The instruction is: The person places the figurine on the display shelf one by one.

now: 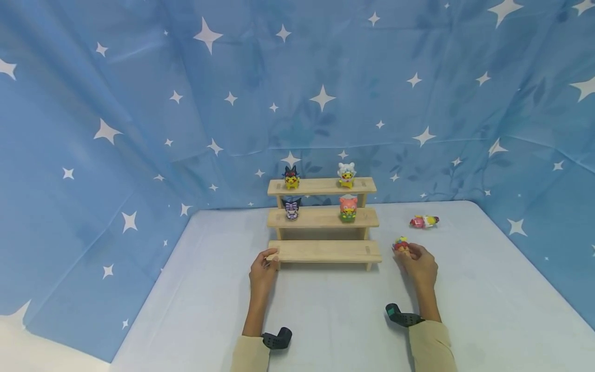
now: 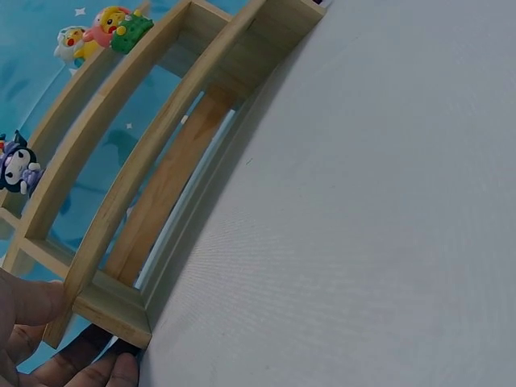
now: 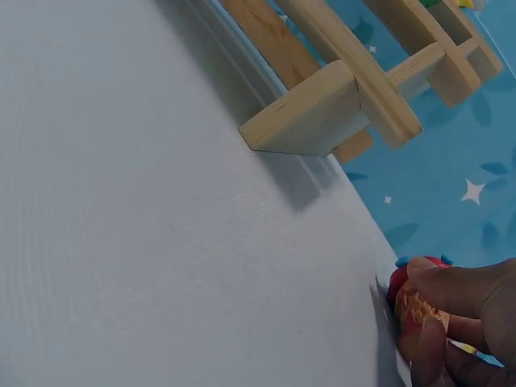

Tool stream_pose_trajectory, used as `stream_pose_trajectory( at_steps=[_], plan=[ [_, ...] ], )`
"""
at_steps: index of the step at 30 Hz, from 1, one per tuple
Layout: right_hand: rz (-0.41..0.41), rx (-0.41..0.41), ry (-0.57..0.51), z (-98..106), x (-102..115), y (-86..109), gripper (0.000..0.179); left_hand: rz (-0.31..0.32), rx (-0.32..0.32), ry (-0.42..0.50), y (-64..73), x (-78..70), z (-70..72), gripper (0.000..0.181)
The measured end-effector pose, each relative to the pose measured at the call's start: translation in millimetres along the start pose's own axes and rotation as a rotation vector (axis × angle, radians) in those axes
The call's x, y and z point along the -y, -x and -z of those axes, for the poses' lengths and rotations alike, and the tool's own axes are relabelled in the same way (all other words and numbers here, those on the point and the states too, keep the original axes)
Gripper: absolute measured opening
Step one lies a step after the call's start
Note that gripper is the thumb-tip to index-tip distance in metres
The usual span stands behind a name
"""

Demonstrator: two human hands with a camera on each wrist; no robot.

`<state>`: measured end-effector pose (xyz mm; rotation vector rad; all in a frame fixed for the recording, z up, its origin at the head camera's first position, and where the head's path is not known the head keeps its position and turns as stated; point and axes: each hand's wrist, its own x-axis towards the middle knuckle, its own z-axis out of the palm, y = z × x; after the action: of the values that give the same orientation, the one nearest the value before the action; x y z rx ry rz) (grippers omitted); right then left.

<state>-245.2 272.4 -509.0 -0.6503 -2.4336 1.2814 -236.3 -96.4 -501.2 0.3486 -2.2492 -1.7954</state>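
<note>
A three-step wooden display stand [image 1: 325, 249] stands at the back middle of the white table. At its left end my left hand [image 1: 263, 272] grips the lowest step, the thumb [image 2: 36, 300] on the board and the other fingers around its end. Right of the stand, my right hand [image 1: 422, 267] pinches a small red-and-orange figurine [image 3: 413, 313] between thumb and fingers, at or just above the tabletop. Part of that figurine is hidden by the fingers. Behind it, a pink, white and yellow figurine [image 1: 424, 221] lies on its side.
The top step holds a yellow figurine with black ears [image 1: 291, 178] and a white-hooded one [image 1: 346, 175]. On the middle step are a black-and-purple figurine [image 1: 292, 209] and a pink-and-green one [image 1: 348, 208]. A blue star-patterned cloth [image 1: 260, 124] hangs behind the table.
</note>
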Motion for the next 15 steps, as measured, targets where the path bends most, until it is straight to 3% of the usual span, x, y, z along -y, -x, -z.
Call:
stream_pose_trajectory(
  at_steps=[8,15],
  plan=[
    [-0.015,-0.022,0.073,-2.4,1.4,-1.2,0.049,-0.014,0.000,-0.003,-0.2,1.5,-0.5,0.021],
    [-0.040,-0.043,0.033,-5.5,-0.4,-3.2,0.051,-0.009,0.000,0.003,-1.2,1.5,-0.9,0.021]
  ],
)
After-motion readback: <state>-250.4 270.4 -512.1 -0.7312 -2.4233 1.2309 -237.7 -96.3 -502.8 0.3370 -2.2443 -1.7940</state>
